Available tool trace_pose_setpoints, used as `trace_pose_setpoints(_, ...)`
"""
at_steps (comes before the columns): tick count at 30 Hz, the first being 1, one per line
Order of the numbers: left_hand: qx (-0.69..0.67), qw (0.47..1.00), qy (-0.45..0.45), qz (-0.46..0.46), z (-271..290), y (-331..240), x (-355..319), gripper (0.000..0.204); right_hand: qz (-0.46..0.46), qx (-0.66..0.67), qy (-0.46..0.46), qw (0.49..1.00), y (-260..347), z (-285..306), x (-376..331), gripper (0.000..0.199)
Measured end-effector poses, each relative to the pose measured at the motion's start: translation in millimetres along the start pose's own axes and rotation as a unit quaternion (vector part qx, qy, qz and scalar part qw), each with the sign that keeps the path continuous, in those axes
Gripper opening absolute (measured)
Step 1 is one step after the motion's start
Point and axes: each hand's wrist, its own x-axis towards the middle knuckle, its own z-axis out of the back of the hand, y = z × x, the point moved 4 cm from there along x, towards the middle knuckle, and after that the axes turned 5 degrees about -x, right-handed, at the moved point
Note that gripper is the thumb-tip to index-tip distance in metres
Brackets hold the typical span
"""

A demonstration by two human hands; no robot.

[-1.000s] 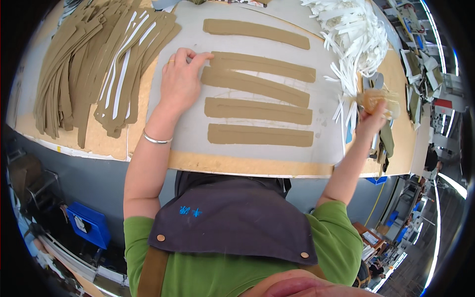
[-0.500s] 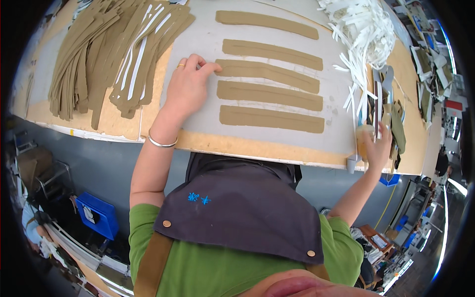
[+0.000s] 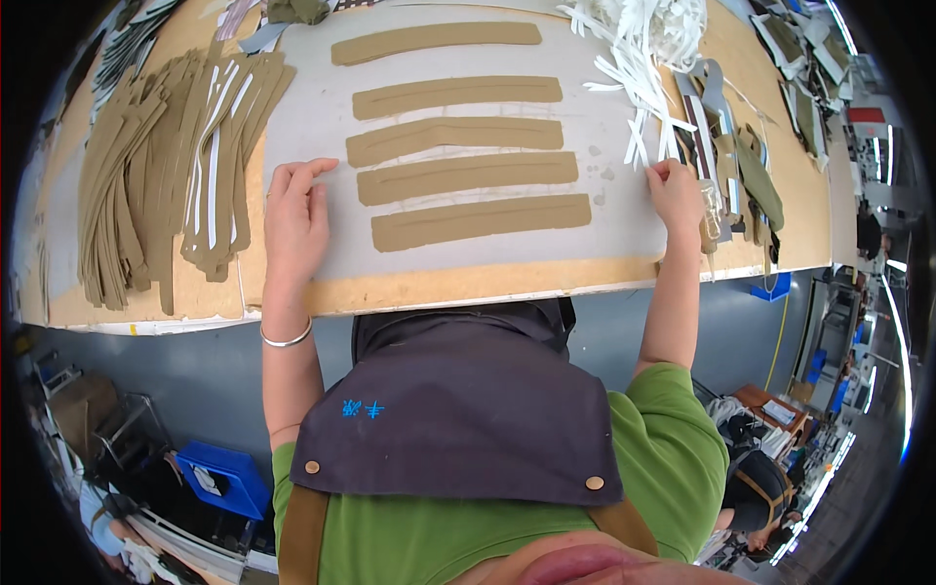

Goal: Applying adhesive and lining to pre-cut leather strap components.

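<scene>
Several tan fabric strips lie one above another on a grey board: the top strip, a lower strip and the nearest strip among them. My left hand hovers by their left ends, fingers loosely bent and apart, holding nothing. On the right, my right hand is at the lower ends of a tangled heap of white strips. Its thumb and fingers are pinched on the end of a white strip. A small clear container stands beside that hand.
A thick pile of tan strips lies at the left, with white strips on part of it. Tools and an olive cloth piece sit at the right. The wooden table edge runs before me; a blue bin is below left.
My right hand has left the small container and moved up and left to the white strips. My left hand has drawn back from the left end of a tan strip. The view has turned.
</scene>
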Motion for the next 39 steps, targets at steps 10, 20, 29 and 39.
trace_pose_setpoints(10, -0.092, 0.990, 0.037, -0.105, -9, -69, -27, 0.021, 0.022, 0.134, -0.073, 0.988, 11, 29, -33, 0.028)
trace_pose_setpoints(20, -0.115, 0.973, 0.138, -0.144, -41, -77, -46, 0.022, 0.061, -0.021, -0.120, 0.991, -1, -7, -29, 0.018)
trace_pose_setpoints(29, -0.116, 0.960, 0.147, -0.210, -65, -116, -59, 0.036, 0.333, 0.359, 0.332, 0.806, 141, 53, -159, 0.005)
trace_pose_setpoints(39, -0.127, 0.985, 0.116, -0.017, -54, -66, -49, 0.009, 0.206, 0.483, 0.291, 0.800, 140, 14, -125, 0.012)
